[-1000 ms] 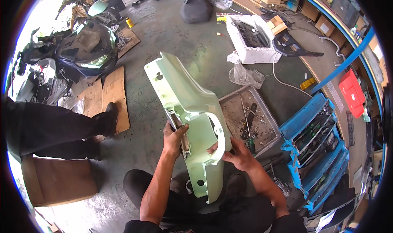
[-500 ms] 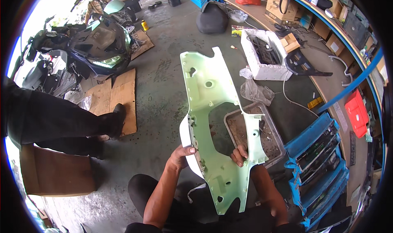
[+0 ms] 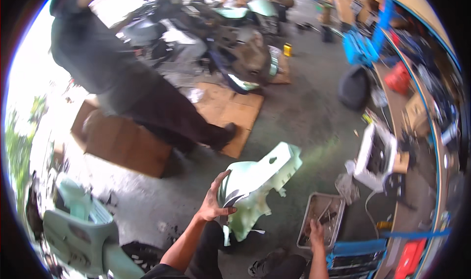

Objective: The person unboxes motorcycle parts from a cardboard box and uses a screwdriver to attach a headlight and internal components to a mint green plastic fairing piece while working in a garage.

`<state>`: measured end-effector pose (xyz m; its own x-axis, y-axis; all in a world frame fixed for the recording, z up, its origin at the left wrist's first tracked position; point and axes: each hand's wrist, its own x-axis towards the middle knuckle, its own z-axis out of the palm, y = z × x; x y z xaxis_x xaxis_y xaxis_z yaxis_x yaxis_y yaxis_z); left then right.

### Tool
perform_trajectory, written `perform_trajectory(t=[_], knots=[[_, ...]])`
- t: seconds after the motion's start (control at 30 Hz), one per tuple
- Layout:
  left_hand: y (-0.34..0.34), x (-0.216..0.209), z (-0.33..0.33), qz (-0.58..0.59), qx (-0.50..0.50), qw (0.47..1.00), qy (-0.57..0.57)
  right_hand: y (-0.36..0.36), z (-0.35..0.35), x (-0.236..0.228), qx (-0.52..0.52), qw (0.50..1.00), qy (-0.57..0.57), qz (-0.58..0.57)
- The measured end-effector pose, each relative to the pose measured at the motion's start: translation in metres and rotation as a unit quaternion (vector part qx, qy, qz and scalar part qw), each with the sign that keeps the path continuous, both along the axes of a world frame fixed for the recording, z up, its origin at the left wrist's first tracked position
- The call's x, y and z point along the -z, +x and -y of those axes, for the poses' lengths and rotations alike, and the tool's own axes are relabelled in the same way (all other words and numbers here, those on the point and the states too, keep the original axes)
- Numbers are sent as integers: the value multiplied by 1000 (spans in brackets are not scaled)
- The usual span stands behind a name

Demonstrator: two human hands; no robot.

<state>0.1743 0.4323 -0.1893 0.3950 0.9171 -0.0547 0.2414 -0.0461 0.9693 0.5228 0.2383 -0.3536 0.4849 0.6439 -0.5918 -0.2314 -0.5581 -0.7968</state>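
Observation:
My left hand [image 3: 215, 199] is wrapped round the edge of a pale green plastic fairing panel [image 3: 262, 168], thumb on one side and fingers on the other. The panel is tilted in front of my knees, its outer face and a jagged clipped edge showing. My right hand [image 3: 316, 234] is off the panel, over a clear plastic tray [image 3: 305, 230] on the floor. Its fingers reach toward small metal parts and a dark tool [image 3: 327, 217] in the tray; slight blur softens them, and nothing held can be made out.
A person in dark clothes [image 3: 132, 90] stands ahead left beside a cardboard box [image 3: 125, 146]. Behind are a partly stripped motorcycle [image 3: 240, 58] and flattened cardboard [image 3: 240, 105]. Right are a white foam box [image 3: 375, 156] and blue toolbox [image 3: 355, 249]. More green panels [image 3: 81, 235] lie left.
My view has swung left. The panel has turned and tilted, from inner face toward me to outer face showing. My right hand has let go of it and moved to the tray.

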Motion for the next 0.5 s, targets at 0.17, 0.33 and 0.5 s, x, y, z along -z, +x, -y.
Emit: perform_trajectory(t=[0.17, 0.33, 0.5], knots=[[-157, -207, 69, -181, -181, 966, 43, -106, 5, -131, -153, 973, -163, -64], [-275, -337, 162, -143, -442, 885, 13, -208, -53, -256, -426, 889, -150, -78], [-372, -379, 218, 77, -615, 784, 36, -327, -160, -358, -573, 816, -76, 33]])
